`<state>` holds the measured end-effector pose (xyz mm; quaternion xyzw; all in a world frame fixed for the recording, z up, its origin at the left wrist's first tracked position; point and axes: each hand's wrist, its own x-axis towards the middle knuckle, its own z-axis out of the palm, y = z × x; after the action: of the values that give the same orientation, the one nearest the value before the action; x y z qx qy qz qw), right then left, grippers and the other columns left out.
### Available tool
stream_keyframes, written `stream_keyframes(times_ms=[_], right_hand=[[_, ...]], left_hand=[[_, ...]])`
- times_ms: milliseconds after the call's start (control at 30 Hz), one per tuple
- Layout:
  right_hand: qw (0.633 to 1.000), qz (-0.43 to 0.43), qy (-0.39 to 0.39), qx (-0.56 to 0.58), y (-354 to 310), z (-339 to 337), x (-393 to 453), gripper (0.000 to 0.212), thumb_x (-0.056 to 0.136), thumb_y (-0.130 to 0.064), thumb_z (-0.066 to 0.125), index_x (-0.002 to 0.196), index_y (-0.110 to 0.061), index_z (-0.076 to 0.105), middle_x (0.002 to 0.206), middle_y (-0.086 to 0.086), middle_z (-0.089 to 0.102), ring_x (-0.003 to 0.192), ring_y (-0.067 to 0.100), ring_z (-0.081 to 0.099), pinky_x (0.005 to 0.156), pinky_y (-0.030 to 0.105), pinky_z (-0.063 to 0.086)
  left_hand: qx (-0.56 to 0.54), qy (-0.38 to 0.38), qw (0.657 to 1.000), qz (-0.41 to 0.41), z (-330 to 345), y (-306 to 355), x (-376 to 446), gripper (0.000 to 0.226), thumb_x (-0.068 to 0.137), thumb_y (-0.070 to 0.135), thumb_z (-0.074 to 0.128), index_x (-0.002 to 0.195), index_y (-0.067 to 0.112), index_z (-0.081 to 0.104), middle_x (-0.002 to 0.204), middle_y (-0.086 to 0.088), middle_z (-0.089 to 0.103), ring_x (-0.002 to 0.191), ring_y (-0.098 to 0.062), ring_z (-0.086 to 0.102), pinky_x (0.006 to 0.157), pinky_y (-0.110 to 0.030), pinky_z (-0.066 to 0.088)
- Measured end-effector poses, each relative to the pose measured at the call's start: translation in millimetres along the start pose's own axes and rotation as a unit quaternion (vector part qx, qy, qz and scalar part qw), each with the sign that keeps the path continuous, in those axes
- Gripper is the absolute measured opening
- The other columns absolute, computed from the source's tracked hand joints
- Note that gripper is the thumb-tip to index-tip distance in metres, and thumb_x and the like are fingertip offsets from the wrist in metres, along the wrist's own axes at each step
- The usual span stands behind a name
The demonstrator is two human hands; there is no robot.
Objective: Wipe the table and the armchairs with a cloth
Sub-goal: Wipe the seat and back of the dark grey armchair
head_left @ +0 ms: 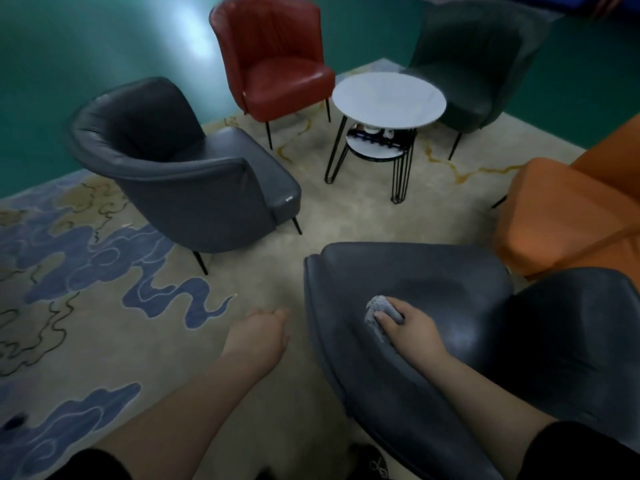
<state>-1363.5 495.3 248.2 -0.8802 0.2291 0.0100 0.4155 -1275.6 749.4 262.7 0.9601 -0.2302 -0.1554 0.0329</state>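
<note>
R hand [412, 329] fingers round grey cloth [379, 315] on armchair seat [433, 282]; L hand [263, 330] loose, empty.

Looking dim and cool-toned overall, with a soft haze across the whole view. Catching a pale glare patch on the green floor [194, 32] at upper left, and a faint sheen on the white counter [388, 98]. Bending and stretching toward the edges from the wide lens. Blurring at the left hand [263, 332] and at the far corners. Casting only soft, shallow shadows under the armchairs.
</note>
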Motion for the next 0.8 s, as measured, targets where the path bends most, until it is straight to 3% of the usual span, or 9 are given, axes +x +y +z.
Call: stream_keyframes(times_ms=[100, 300, 467, 633, 800], right_hand=[[1.0, -0.002, 0.008, 0.011, -25, 25, 1, 0.021, 0.088, -0.034, 0.059, 0.109, -0.036, 0.065, 0.092, -0.018, 0.063, 0.088, 0.005, 0.058, 0.073, 0.018, 0.041], [0.998, 0.011, 0.023, 0.049, -77, 76, 3, 0.015, 0.09, -0.035, 0.057, 0.103, -0.042, 0.062, 0.082, -0.023, 0.062, 0.077, -0.001, 0.059, 0.054, 0.006, 0.039], [0.998, 0.018, 0.029, 0.061, -110, 110, 14, 0.025, 0.091, -0.033, 0.056, 0.115, -0.031, 0.064, 0.088, -0.012, 0.066, 0.07, -0.006, 0.056, 0.049, 0.003, 0.038], [0.997, 0.011, 0.03, 0.067, -134, 119, 32, 0.019, 0.091, -0.03, 0.058, 0.108, -0.036, 0.063, 0.076, -0.025, 0.059, 0.062, -0.015, 0.054, 0.051, -0.001, 0.037], [0.997, 0.006, 0.009, 0.074, -147, 122, 73, 0.018, 0.092, -0.029, 0.057, 0.104, -0.038, 0.064, 0.084, -0.015, 0.067, 0.066, -0.006, 0.06, 0.048, 0.004, 0.039]], left_hand=[[-0.005, 0.011, 1.0, -0.018, -7, -43, -6, 0.041, 0.094, 0.037, 0.046, 0.133, 0.026, 0.045, 0.125, -0.001, 0.057, 0.116, -0.02, 0.051, 0.09, -0.033, 0.046], [-0.016, 0.04, 0.997, -0.059, -21, -131, -28, 0.045, 0.094, 0.04, 0.047, 0.137, 0.029, 0.042, 0.123, 0.0, 0.059, 0.112, -0.021, 0.054, 0.087, -0.033, 0.047], [-0.04, 0.053, 0.994, -0.088, -31, -187, -33, 0.041, 0.093, 0.036, 0.047, 0.133, 0.029, 0.045, 0.118, 0.0, 0.06, 0.109, -0.021, 0.056, 0.085, -0.032, 0.047], [-0.053, 0.062, 0.992, -0.1, -38, -212, -13, 0.038, 0.093, 0.035, 0.047, 0.131, 0.027, 0.048, 0.121, 0.002, 0.061, 0.111, -0.02, 0.055, 0.089, -0.032, 0.047], [-0.044, 0.067, 0.993, -0.088, -51, -213, 31, 0.024, 0.094, 0.036, 0.044, 0.113, 0.026, 0.053, 0.108, 0.002, 0.063, 0.099, -0.02, 0.059, 0.078, -0.032, 0.047]])
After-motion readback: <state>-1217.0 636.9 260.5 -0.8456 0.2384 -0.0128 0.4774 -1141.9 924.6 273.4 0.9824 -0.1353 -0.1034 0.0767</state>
